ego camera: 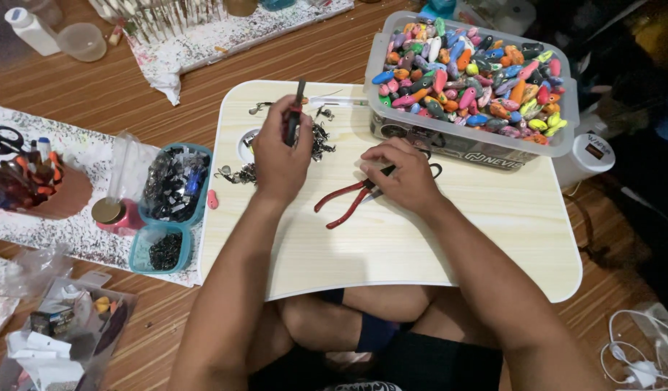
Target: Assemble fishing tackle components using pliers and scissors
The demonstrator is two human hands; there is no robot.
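Overhead, the left hand (280,156) gripped a dark, thin tool (296,112) upright above a pile of small hooks (319,137) on the pale lap table (421,246). The right hand (403,177) closed its fingers on red-handled pliers (348,199) lying flat near a clear bin of painted lures (468,72).

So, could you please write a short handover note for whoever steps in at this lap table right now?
Left hand: gripping a dark-handled tool upright over the pile of small metal fittings.
Right hand: resting on red-handled pliers that lie on the lap table.
Clear bin of painted, colourful lures sits at the table's far right corner.
Blue trays of dark hardware sit left of the table.
Done: none of the lures is out on the table.
Left: cannot tell how many lures need fittings.
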